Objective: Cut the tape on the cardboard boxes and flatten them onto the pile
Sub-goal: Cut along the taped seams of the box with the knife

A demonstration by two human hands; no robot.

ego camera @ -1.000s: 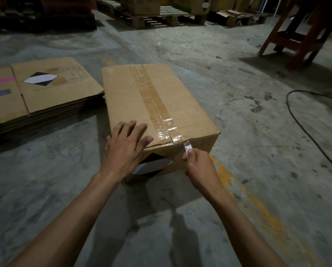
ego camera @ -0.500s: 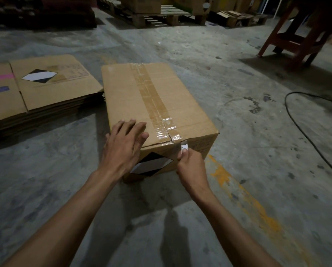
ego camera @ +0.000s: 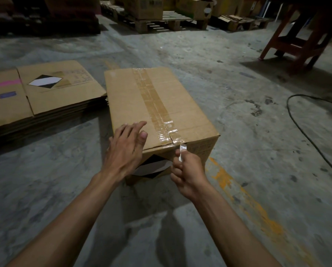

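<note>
My left hand [ego camera: 125,149] lies flat and released on the cardboard box [ego camera: 157,105], near its front edge; my right hand [ego camera: 188,170] clenches a small white cutter [ego camera: 181,151] at the tape [ego camera: 153,105] seam there. The box sits on the concrete floor [ego camera: 238,122], just beside the pile of flattened boxes [ego camera: 45,101].

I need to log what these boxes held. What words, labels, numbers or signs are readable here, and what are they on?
No text is legible.
Top sheet of the flattened pile: black-and-white diamond label, wordless; faint printed lines beside it, too blurred.
Same pile: purple label, too blurred.
Taped box: diamond label on the near face, partly hidden, no words visible.
</note>
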